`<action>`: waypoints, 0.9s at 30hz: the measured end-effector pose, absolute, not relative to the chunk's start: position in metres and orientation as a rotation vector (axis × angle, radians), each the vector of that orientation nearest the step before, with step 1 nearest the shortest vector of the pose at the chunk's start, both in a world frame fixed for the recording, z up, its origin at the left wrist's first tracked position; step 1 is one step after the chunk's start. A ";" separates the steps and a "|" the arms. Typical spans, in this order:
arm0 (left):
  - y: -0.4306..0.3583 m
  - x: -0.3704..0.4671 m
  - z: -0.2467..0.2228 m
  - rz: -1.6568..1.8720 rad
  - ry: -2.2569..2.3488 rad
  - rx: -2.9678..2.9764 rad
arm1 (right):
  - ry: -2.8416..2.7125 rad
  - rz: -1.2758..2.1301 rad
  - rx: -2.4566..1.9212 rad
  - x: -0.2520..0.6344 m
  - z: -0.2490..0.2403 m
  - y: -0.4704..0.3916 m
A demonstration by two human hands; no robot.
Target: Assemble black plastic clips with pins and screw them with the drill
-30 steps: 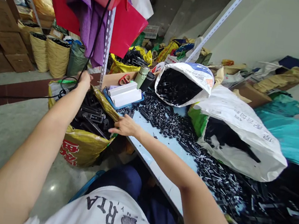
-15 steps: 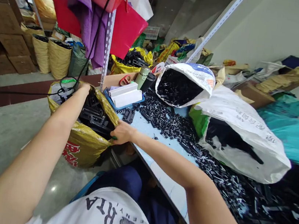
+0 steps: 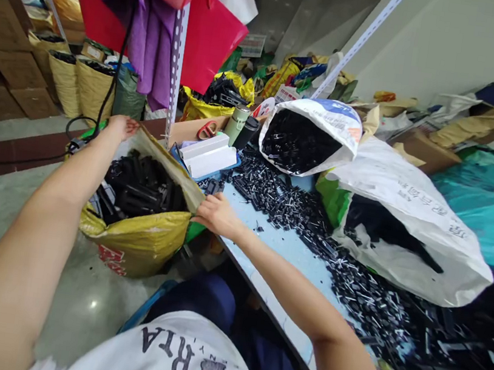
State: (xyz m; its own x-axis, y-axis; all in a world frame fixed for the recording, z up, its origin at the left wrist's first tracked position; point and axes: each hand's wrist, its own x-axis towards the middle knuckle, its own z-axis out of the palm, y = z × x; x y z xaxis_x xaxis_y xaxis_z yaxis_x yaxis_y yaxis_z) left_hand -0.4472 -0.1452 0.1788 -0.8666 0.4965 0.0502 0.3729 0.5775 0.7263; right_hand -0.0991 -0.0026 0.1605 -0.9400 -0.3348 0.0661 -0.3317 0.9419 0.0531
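A yellow woven sack [image 3: 142,244] with red lettering stands beside the table, its mouth spread wide. Black plastic parts [image 3: 145,186] fill it near the top. My left hand [image 3: 123,126] grips the sack's rim at the far side, fingers closed over the edge. On the rim nearest the table, my right hand [image 3: 217,214] is closed too, holding the sack's edge. A black cable [image 3: 121,51] hangs down close to my left hand and passes behind the left forearm.
Small black parts [image 3: 282,199] spread across the light blue table [image 3: 261,242]. Two white sacks, one upper [image 3: 352,123] and one lower [image 3: 421,215], lie open there. A blue tray with white boxes [image 3: 209,155], a green flask [image 3: 236,123] and red tape [image 3: 207,130] sit at the far end.
My left hand has moved left and up with the rim, and my right hand slightly right and up. The sack's mouth is wider, showing more of the black parts.
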 end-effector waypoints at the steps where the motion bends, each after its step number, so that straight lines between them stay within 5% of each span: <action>1: -0.143 -0.447 0.180 1.126 2.622 0.722 | -3.025 -0.046 0.445 -0.103 0.163 0.003; 5: -0.128 -0.410 0.194 0.946 2.561 0.798 | -2.951 0.073 0.086 -0.084 0.169 0.017; 9: -0.132 -0.283 0.193 0.829 2.483 1.368 | -2.844 0.232 -0.241 -0.020 0.149 0.031; 12: -0.133 -0.167 0.163 0.856 2.131 1.915 | -2.829 0.411 -0.427 0.038 0.114 0.039; 16: -0.074 -0.077 0.110 0.963 2.027 1.852 | -2.695 0.661 -0.660 0.115 0.073 0.038; 20: 0.043 -0.064 0.093 1.017 2.285 1.575 | -2.531 0.688 -0.921 0.191 0.048 0.031; 27: 0.212 -0.110 0.113 0.948 2.662 1.177 | -2.211 0.165 -1.442 0.293 0.008 0.018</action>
